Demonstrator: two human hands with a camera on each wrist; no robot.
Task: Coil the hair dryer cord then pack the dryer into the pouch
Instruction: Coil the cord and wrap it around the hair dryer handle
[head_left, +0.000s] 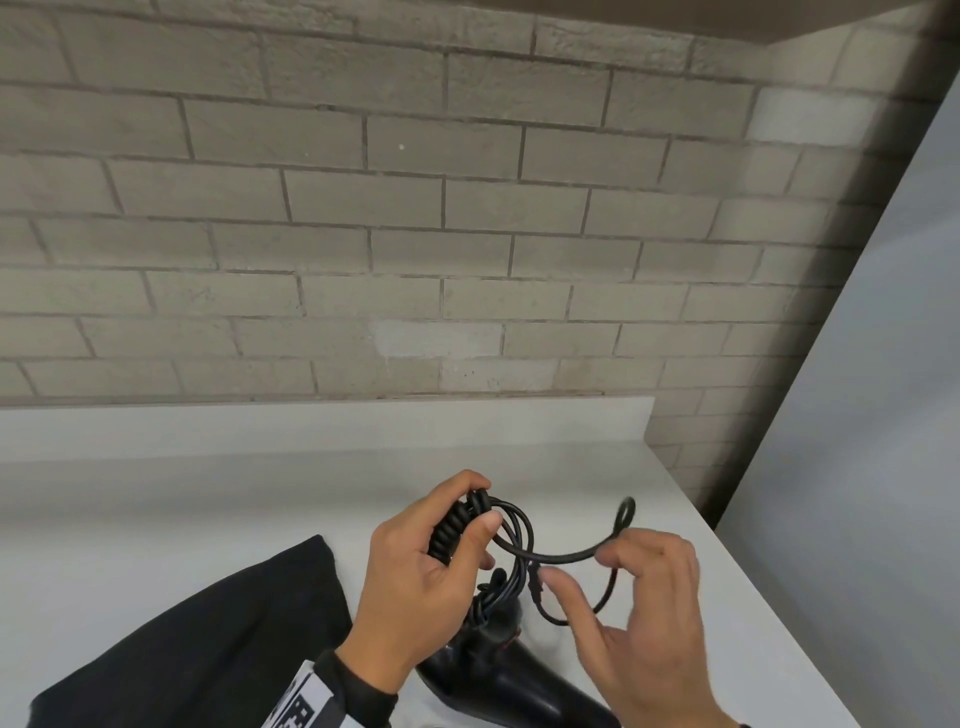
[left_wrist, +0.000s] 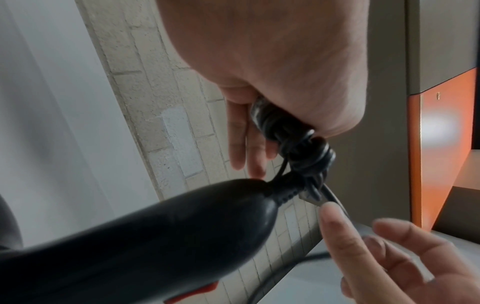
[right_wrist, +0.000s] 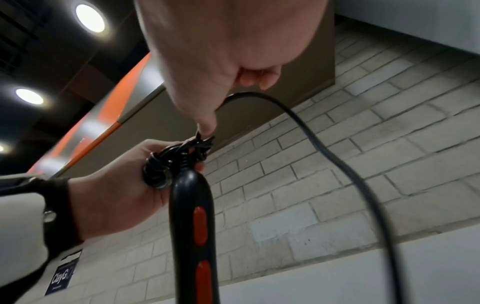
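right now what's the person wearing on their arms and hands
Both hands are bare. The left hand has a black cuff at the wrist, with a white band printed in black squares behind it. The right hand shows no sleeve in view.

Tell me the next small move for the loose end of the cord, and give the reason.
Probably bring the right hand toward the left hand and lay the loose cord onto the coil as one more loop. The left hand grips a bundle of loops above the hair dryer, while a slack arc still runs to the right hand's pinch. The pouch lies unused on the counter.
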